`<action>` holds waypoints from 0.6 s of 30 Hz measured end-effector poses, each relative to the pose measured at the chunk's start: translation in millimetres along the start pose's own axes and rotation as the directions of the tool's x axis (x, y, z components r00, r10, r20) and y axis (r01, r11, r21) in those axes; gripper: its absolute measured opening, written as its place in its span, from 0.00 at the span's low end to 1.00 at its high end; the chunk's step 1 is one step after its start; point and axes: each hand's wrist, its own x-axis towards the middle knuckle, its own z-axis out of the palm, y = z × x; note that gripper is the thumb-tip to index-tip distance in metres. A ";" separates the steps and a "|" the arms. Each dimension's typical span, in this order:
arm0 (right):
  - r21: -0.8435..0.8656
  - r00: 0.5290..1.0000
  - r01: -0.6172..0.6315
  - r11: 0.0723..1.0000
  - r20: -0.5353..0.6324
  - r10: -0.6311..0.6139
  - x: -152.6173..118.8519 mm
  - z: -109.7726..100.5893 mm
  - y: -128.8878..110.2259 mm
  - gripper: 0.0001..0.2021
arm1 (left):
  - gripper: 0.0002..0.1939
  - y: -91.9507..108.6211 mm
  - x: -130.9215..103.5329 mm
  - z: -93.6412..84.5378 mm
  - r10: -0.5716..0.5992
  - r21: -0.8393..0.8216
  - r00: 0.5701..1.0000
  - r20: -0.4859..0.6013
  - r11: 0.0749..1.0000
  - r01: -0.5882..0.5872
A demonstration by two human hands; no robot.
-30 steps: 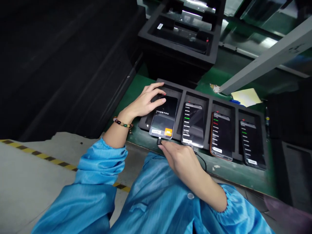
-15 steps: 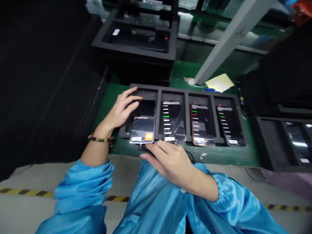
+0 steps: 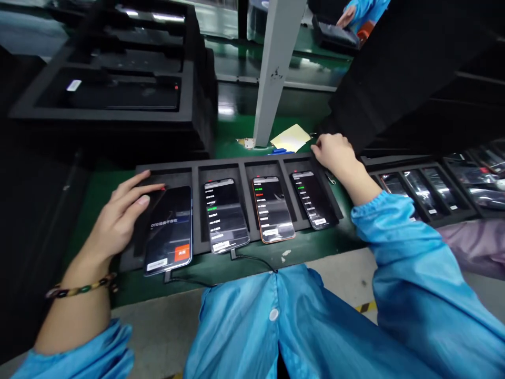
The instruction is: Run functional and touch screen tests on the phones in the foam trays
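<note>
Leftmost phone [image 3: 168, 231] just R of L hand [image 3: 118, 216], fingers spread, tips at its top-L corner; btm end pokes past tray [image 3: 196, 210] rim. Narrow strip of table [image 3: 310, 245] nearside. R hand [image 3: 335, 152] curled nr tray's far-R corner, grip can't tell; black stack [image 3: 394, 95] close on its R.

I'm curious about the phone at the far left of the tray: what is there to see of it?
The phone is a slim slab, glossy dark screen upward, with a bluish edge. Pale text crosses the lit screen; an orange-red box glows lower right, beside a white label. It lies in the leftmost compartment of the dark, foam-like tray, its near end overlapping the front rim. A black cable meets that end. The left hand is at its far left corner; contact is unclear.
</note>
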 end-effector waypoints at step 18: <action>0.037 0.924 0.034 0.999 0.381 -0.046 69.5 -14.3 4.2 0.11 | 0.18 -1.0 0.7 -3.2 -0.025 0.019 0.999 0.021 1.000 0.024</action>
